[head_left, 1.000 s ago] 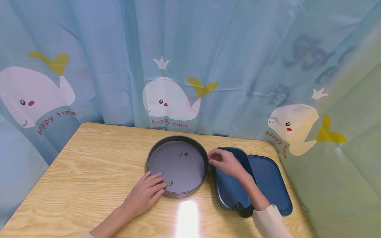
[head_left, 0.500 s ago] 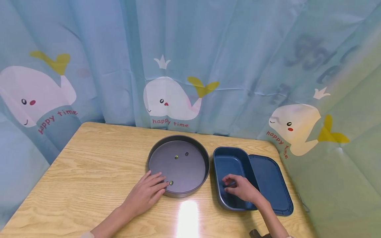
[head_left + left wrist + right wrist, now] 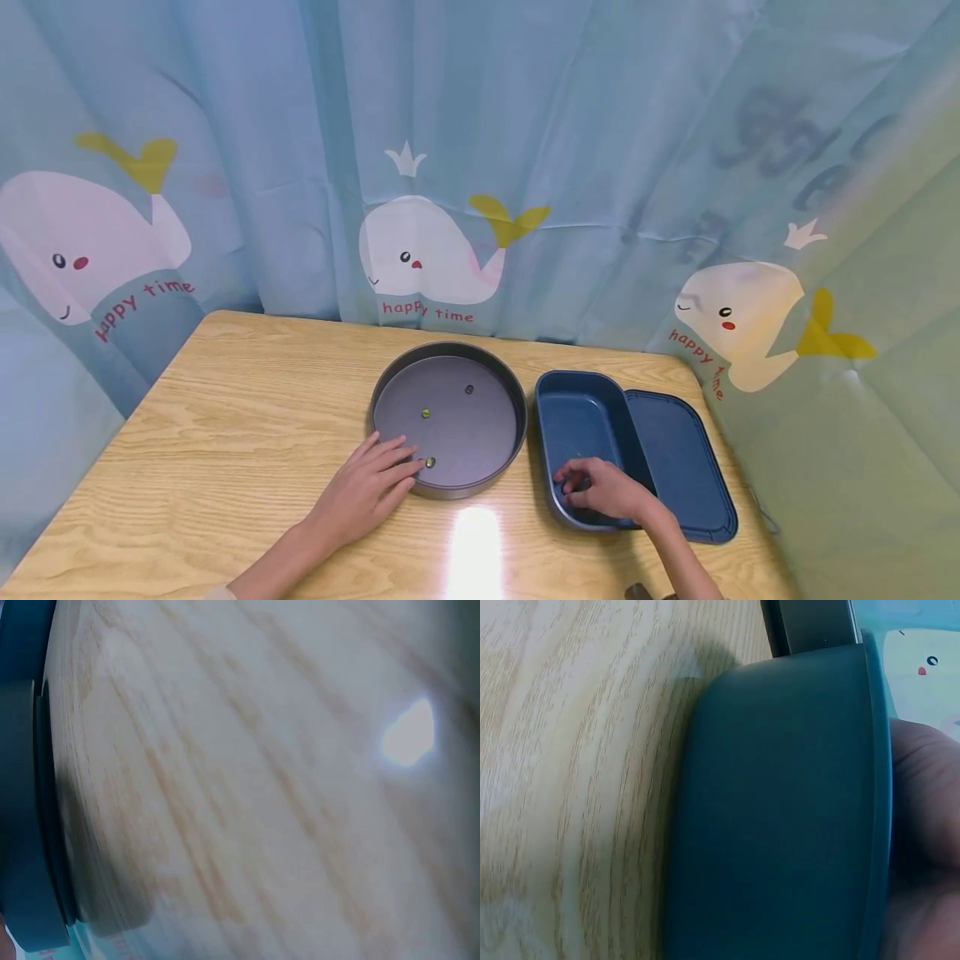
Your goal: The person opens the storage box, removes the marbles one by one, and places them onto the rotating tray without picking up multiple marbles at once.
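Note:
A round dark grey pan (image 3: 457, 433) stands on the table, with small glass marbles in it. One greenish marble (image 3: 426, 413) lies left of its middle, a darker marble (image 3: 469, 389) toward the back, and another marble (image 3: 431, 462) near the front. My left hand (image 3: 367, 487) lies spread over the pan's front left rim, a fingertip beside the front marble. To the right, my right hand (image 3: 603, 487) is down inside a deep blue box (image 3: 573, 392), its fingers and thumb bent close together. Whether they pinch something is hidden. In the right wrist view, the blue box's wall (image 3: 780, 810) covers the fingertips.
A flat blue lid (image 3: 678, 458) lies against the box's right side. A wooden table (image 3: 247, 400) carries everything, with a bright light reflection near its front. A whale-print curtain (image 3: 600, 167) hangs behind the table and along its right side.
My right hand has left the pan's right rim and gone down into the blue box, its fingers drawing together. One greenish marble has rolled left and forward in the pan. The left hand stays put.

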A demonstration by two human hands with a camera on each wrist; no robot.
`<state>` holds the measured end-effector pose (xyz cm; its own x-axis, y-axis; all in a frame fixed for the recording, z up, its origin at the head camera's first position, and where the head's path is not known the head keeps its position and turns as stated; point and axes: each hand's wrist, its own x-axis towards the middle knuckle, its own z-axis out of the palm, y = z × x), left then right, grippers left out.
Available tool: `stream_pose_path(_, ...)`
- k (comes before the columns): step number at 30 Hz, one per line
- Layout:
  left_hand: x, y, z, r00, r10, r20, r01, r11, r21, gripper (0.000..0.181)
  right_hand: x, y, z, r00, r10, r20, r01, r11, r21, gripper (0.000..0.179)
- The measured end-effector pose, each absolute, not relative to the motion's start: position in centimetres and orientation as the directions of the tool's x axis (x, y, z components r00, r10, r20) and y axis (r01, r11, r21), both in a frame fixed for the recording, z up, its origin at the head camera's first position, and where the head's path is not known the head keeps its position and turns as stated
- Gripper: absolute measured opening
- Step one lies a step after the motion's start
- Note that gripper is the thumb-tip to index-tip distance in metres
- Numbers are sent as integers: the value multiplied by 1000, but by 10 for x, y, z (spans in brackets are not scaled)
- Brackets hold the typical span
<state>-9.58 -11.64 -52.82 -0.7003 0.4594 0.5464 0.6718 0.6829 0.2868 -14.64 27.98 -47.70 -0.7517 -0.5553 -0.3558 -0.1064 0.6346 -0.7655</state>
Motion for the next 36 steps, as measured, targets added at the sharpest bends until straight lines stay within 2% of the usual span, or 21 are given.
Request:
stream_pose_path(9,-96,-117,-528,-695,462,552,675,684,277,27,-142,276,-480,-741,-576,-344,-156,646,-747,12)
stream_pose_path(20,-96,-116,-529,-701,459,545,671,684,287,26,-140,273,-488,-751,-605,-264,-281,655,-701,15)
stream_pose_path(36,-96,-117,-530,-699,459,549,674,680,289,25,-139,266,-488,-779,-580,-237,-313,688,-654,14)
